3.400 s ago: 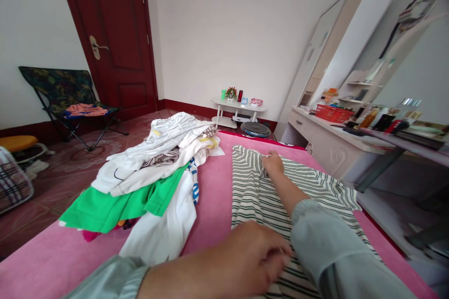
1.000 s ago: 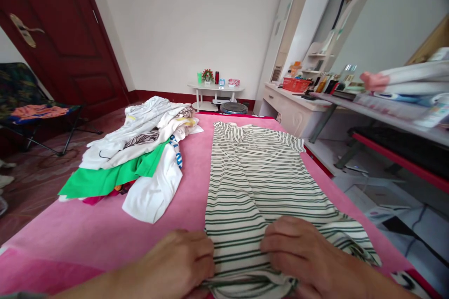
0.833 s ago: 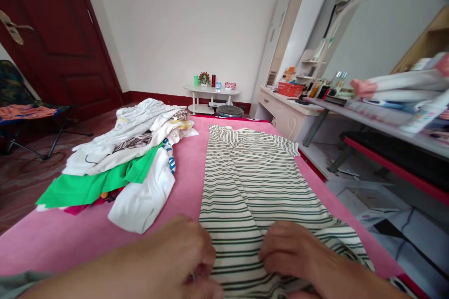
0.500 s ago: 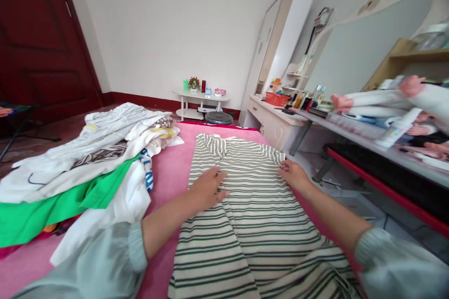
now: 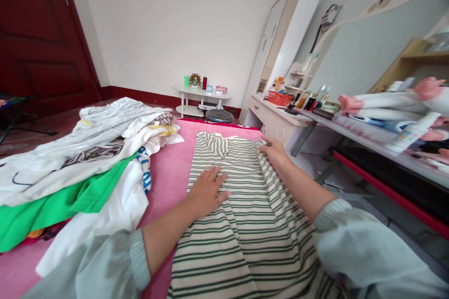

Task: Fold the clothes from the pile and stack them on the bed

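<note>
A cream garment with dark stripes (image 5: 224, 233) lies spread on the pink bed cover (image 5: 168, 163), one edge turned over toward the left near its collar. My left hand (image 5: 206, 191) rests flat on its left part with the fingers spread. At the upper right edge, my right hand (image 5: 275, 154) pinches the striped cloth. That right side is lifted and partly folded inward, making a ridge down the garment. The fingertips of my right hand are partly hidden.
To the left lies a heap of clothes (image 5: 101, 149), white, green and patterned. A grey table (image 5: 372, 131) holding doll-like limbs and bottles stands at the right. Behind are a white dressing table (image 5: 280, 119) with a red basket (image 5: 279, 98) and a low white stand (image 5: 191, 89).
My right hand has moved left, bringing the garment's right edge inward with it. My left hand stays in about the same place, pressed flatter. The view has shifted slightly.
</note>
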{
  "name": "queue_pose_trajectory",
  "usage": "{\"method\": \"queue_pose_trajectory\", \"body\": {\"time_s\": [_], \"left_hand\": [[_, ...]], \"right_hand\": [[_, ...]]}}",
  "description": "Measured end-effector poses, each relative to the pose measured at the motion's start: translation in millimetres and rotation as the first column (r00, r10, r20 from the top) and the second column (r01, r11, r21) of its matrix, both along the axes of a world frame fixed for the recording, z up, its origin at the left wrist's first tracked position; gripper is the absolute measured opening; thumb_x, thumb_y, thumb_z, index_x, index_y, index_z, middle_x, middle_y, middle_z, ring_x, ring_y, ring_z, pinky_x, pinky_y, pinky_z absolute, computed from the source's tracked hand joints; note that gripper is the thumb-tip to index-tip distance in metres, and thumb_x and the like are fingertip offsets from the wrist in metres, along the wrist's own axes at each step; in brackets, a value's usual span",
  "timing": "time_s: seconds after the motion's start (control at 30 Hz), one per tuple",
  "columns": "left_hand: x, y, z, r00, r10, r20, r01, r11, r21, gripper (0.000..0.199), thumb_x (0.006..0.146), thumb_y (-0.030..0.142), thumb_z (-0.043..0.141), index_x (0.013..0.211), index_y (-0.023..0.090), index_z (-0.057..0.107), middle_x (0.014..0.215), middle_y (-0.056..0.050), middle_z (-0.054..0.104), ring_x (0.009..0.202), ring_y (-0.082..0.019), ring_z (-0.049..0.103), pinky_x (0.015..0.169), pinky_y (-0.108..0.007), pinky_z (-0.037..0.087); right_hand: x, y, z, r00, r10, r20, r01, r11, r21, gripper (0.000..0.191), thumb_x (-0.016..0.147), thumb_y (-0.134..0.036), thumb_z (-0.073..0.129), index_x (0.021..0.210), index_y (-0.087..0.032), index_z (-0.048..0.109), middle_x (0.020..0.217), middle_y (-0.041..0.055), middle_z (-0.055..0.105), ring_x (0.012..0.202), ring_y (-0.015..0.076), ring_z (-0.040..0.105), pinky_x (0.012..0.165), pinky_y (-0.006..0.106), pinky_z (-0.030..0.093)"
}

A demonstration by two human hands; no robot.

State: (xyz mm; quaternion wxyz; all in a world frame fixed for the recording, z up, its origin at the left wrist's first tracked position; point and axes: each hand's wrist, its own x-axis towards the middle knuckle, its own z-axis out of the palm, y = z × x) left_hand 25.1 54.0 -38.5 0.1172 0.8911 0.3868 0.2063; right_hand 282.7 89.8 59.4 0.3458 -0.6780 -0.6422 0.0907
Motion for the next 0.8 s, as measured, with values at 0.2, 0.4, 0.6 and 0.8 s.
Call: {"method": "queue_pose_trajectory", "body": {"time_s": [0.2, 0.4, 0.6, 0.8], "left_hand": [[-4.1, -0.8, 5.2, 0.989, 0.016, 0.148, -0.013, 1.0, -0.021, 0.059, 0.089, 0.04, 0.047, 0.143, 0.019, 0.032, 0.15, -0.013, 0.027, 0.136, -0.027, 0.03, 0.111, -0.042, 0.028], [-1.7, -4.7, 3.8, 0.985, -0.031, 0.17, 0.023, 0.998, 0.05, 0.055, 0.088, 0.029, 0.048, 0.141, 0.02, 0.035, 0.148, -0.01, 0.031, 0.134, -0.026, 0.033, 0.11, -0.042, 0.03], [16.2, 1.0, 17.4, 0.992, -0.058, 0.113, 0.04, 0.987, 0.156, 0.049, 0.087, 0.024, 0.047, 0.136, 0.024, 0.04, 0.142, -0.008, 0.039, 0.127, -0.025, 0.04, 0.105, -0.04, 0.036], [45.7, 36.7, 37.4, 0.991, 0.131, 0.005, -0.13, 0.981, 0.145, 0.05, 0.085, 0.022, 0.052, 0.133, 0.029, 0.042, 0.142, -0.009, 0.034, 0.123, -0.029, 0.041, 0.093, -0.041, 0.045]], "right_hand": [[-44.9, -97.2, 36.2, 0.898, 0.434, -0.069, -0.437, 0.866, -0.242, 0.047, 0.083, -0.022, 0.057, 0.128, -0.011, 0.051, 0.124, 0.0107, 0.059, 0.106, 0.0173, 0.059, 0.084, 0.026, 0.05], [21.0, -218.4, 1.7, 0.878, 0.114, 0.465, 0.029, 0.956, -0.29, 0.043, 0.08, -0.04, 0.059, 0.118, -0.021, 0.06, 0.118, 0.0111, 0.062, 0.102, 0.0282, 0.062, 0.082, 0.04, 0.051], [52.9, -271.4, -34.9, 0.879, -0.091, 0.467, 0.224, 0.945, -0.237, 0.05, 0.079, -0.048, 0.054, 0.121, -0.022, 0.057, 0.107, 0.0125, 0.068, 0.081, 0.0274, 0.069, 0.062, 0.036, 0.055], [36.4, -278.6, -44.3, 0.897, -0.002, 0.441, 0.1, 0.975, -0.2, 0.053, 0.077, -0.043, 0.057, 0.128, -0.032, 0.05, 0.102, 0.0085, 0.069, 0.068, 0.027, 0.069, 0.053, 0.034, 0.054]]}}
